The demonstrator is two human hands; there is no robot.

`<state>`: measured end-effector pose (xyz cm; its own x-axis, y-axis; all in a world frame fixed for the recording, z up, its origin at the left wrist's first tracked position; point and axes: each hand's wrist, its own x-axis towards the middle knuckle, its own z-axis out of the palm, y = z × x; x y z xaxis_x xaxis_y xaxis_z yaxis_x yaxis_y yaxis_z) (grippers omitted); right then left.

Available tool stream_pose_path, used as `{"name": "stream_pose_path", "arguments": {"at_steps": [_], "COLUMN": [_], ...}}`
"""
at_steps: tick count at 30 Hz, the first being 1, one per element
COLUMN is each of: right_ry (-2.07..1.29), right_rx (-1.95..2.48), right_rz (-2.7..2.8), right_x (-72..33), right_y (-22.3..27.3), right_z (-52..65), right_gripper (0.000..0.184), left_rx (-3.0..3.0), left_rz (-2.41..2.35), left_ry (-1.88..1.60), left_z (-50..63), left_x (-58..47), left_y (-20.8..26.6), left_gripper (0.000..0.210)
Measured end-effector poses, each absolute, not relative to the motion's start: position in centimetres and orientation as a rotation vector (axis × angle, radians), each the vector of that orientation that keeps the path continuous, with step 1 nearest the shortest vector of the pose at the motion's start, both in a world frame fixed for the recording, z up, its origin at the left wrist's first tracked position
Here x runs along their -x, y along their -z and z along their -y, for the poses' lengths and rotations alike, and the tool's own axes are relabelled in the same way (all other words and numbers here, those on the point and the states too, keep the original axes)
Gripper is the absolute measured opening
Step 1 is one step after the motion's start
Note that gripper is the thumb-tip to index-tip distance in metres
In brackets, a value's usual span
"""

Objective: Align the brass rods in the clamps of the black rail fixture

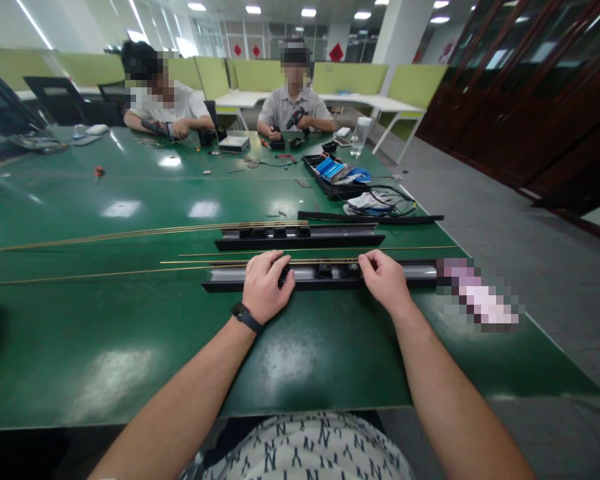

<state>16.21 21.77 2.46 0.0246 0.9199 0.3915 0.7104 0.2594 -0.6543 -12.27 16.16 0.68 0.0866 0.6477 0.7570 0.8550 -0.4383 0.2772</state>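
Note:
A long black rail (305,285) with a shiny grey inner channel lies crosswise on the green table in front of me. My left hand (267,285) is curled over its left part, fingers at the far edge and thumb nearer me; what lies under the palm is hidden. Small black blocks (325,269) sit in the channel between my hands. Thin brass rods (210,268) run along the rail and pass by my left fingers. At their right end my right hand (384,280) pinches with thumb and forefinger, apparently on a rod.
Behind lies a second black rail (300,241) with longer brass rods (130,235) reaching left. Farther back are a narrow black strip (370,218), a coiled cable (397,200) and a black tray (325,183). Two people (295,110) work across the table (130,333).

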Motion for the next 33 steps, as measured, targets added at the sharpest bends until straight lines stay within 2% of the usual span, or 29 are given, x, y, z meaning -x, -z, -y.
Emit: {"name": "stream_pose_path", "arguments": {"at_steps": [33], "right_ry": [-0.291], "right_rx": [1.532], "right_rz": [1.743], "right_x": [-16.26], "right_y": [-3.03], "right_z": [-21.11], "right_gripper": [0.033], "left_rx": [2.203], "left_rz": [1.525], "left_ry": [1.162], "left_z": [-15.23], "left_x": [12.18], "left_y": [-0.86], "left_gripper": [0.037]}}
